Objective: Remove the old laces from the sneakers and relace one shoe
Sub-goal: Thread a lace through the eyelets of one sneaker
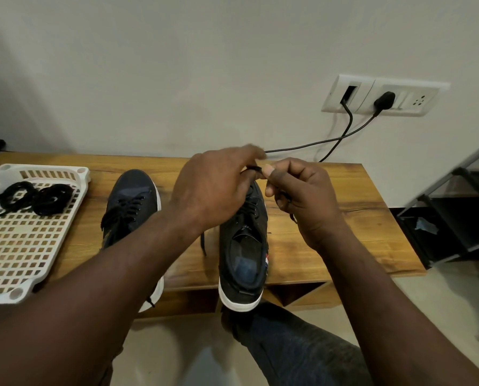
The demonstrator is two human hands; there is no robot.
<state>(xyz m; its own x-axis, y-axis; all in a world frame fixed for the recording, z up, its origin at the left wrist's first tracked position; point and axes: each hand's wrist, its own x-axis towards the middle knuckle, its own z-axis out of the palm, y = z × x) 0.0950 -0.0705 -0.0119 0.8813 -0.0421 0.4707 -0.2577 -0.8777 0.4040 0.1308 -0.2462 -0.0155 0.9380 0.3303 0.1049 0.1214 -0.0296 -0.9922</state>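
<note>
While the right-hand sneaker (pixel 244 254) stands on the wooden table (pixel 330 218) with its heel past the near edge, its black lace (pixel 256 169) is pinched between thumb and forefinger of the right hand (pixel 302 193) above the toe; the left hand (pixel 213 188) is at the same lace, fingertips motion-blurred, grip cannot be told. Tongue print too small to read; a red, white and blue tab at the side, no legible brand. Second sneaker (pixel 132 196), laced, stands beside it, then a white perforated tray (pixel 23 246) holding two bundled spare laces (pixel 35 197); wall socket (pixel 383 96) behind, two black cables plugged in.
</note>
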